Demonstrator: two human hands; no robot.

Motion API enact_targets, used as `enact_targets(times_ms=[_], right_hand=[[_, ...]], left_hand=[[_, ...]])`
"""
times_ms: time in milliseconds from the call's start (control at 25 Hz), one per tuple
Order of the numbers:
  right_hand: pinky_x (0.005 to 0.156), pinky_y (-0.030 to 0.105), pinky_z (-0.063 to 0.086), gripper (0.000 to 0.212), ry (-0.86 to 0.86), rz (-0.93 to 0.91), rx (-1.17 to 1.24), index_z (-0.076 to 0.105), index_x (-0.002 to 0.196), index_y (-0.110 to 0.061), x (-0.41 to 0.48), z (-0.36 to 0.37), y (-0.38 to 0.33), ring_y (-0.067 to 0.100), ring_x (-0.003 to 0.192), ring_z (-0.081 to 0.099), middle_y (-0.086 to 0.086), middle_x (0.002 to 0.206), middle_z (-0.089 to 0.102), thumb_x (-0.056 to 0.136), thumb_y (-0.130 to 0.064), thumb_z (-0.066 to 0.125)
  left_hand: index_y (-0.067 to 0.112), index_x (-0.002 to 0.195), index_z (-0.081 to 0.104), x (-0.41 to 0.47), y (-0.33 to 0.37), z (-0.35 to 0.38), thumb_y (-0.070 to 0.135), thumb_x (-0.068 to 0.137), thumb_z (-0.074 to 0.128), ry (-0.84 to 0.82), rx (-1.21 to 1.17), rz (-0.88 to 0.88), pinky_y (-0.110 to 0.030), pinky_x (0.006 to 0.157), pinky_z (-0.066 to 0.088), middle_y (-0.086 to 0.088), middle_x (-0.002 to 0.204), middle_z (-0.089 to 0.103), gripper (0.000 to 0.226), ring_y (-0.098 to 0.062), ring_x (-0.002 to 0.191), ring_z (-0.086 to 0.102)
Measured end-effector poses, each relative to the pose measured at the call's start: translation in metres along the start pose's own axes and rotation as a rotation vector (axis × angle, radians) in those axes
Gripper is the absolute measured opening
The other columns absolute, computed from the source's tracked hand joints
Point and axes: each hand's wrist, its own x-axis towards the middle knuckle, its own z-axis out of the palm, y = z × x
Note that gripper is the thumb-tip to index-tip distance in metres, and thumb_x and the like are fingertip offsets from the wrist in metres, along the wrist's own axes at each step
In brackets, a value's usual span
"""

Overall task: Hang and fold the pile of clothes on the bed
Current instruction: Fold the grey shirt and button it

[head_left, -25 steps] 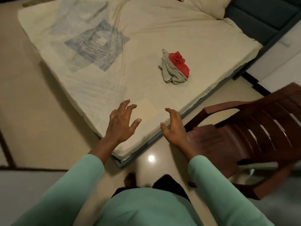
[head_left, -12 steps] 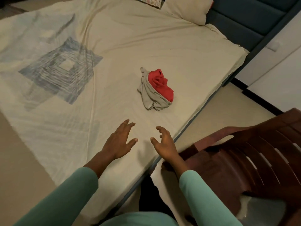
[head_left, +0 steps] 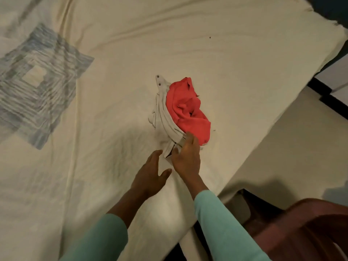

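A small pile of clothes lies in the middle of the cream bed sheet [head_left: 235,59]: a crumpled red garment [head_left: 188,110] on top of a pale grey one with snap buttons [head_left: 163,117]. My right hand [head_left: 186,157] is at the pile's near end, fingertips touching the grey garment's lower edge, fingers apart, nothing gripped. My left hand [head_left: 150,174] hovers just left of it and a little nearer, fingers spread, holding nothing. Both forearms wear mint green sleeves.
A blue-grey square print [head_left: 35,81] marks the sheet at the left. The bed's edge runs diagonally at the right, with pale floor [head_left: 293,157] beyond. A dark brown chair [head_left: 310,230] stands at the lower right, close to the bed's corner.
I have come closer to the bed and both hands have reached forward. My right hand now touches the grey garment at the pile; before, both hands hung short of it.
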Motion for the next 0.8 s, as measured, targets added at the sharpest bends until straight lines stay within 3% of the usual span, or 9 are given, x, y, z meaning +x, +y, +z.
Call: enact_targets(times_ms=[120, 240, 320, 440, 560, 680, 800], right_hand=[[0.085, 0.048, 0.053, 0.029, 0.084, 0.085, -0.140, 0.058, 0.117, -0.014, 0.040, 0.017, 0.014, 0.036, 0.108, 0.059, 0.011, 0.113, 0.063, 0.090, -0.020, 0.066], [0.090, 0.044, 0.046, 0.005, 0.108, -0.017, -0.092, 0.069, 0.096, -0.019, 0.045, 0.009, 0.012, 0.028, 0.099, 0.059, 0.002, 0.094, 0.069, 0.092, -0.021, 0.069], [0.085, 0.039, 0.048, 0.006, 0.057, -0.118, 0.051, 0.065, 0.096, -0.021, 0.040, -0.012, -0.005, 0.016, 0.089, 0.058, -0.006, 0.089, 0.065, 0.096, -0.027, 0.067], [0.064, 0.021, 0.043, 0.009, 0.004, -0.235, 0.285, 0.056, 0.104, -0.016, 0.034, -0.061, -0.063, 0.000, 0.070, 0.052, -0.010, 0.080, 0.054, 0.106, -0.025, 0.056], [0.058, 0.016, 0.041, 0.016, -0.055, -0.171, 0.569, 0.053, 0.121, -0.012, 0.024, -0.112, -0.135, -0.001, 0.059, 0.047, -0.002, 0.079, 0.053, 0.109, -0.023, 0.051], [0.066, 0.029, 0.049, 0.032, -0.221, -0.200, 0.770, 0.051, 0.135, -0.029, -0.003, -0.155, -0.187, 0.016, 0.070, 0.055, 0.011, 0.082, 0.057, 0.107, -0.015, 0.054], [0.082, 0.022, 0.054, 0.037, -0.448, -0.387, 0.730, 0.058, 0.140, -0.029, -0.057, -0.180, -0.220, 0.002, 0.095, 0.068, -0.007, 0.109, 0.071, 0.105, -0.016, 0.060]], left_hand=[[0.024, 0.164, 0.020, 0.024, -0.011, 0.015, 0.045, 0.100, 0.063, -0.041, -0.091, -0.075, -0.034, 0.119, 0.033, 0.003, 0.170, 0.026, 0.080, -0.017, 0.153, 0.033], [0.029, 0.163, 0.024, 0.027, -0.017, 0.009, 0.044, 0.099, 0.066, -0.014, -0.159, -0.117, -0.038, 0.117, 0.040, 0.005, 0.168, 0.030, 0.078, -0.017, 0.149, 0.040], [0.032, 0.161, 0.026, 0.023, -0.014, -0.004, 0.045, 0.096, 0.070, 0.028, -0.164, -0.096, -0.036, 0.114, 0.042, 0.008, 0.165, 0.034, 0.079, -0.014, 0.145, 0.044], [0.034, 0.156, 0.034, 0.016, 0.010, -0.038, 0.044, 0.091, 0.076, 0.079, -0.264, -0.024, -0.035, 0.106, 0.048, 0.013, 0.156, 0.045, 0.078, -0.010, 0.135, 0.051], [0.030, 0.140, 0.055, -0.002, 0.051, -0.085, 0.036, 0.090, 0.080, 0.202, -0.537, 0.042, -0.037, 0.093, 0.059, 0.014, 0.128, 0.069, 0.056, -0.007, 0.113, 0.067], [0.018, 0.119, 0.071, -0.042, 0.081, -0.141, 0.018, 0.098, 0.072, 0.363, -0.879, 0.081, -0.042, 0.088, 0.061, 0.002, 0.109, 0.079, 0.021, -0.015, 0.102, 0.075], [0.009, 0.119, 0.074, -0.094, 0.087, -0.194, 0.014, 0.101, 0.065, 0.416, -1.133, 0.129, -0.051, 0.100, 0.056, -0.012, 0.115, 0.078, 0.020, -0.031, 0.109, 0.074]])
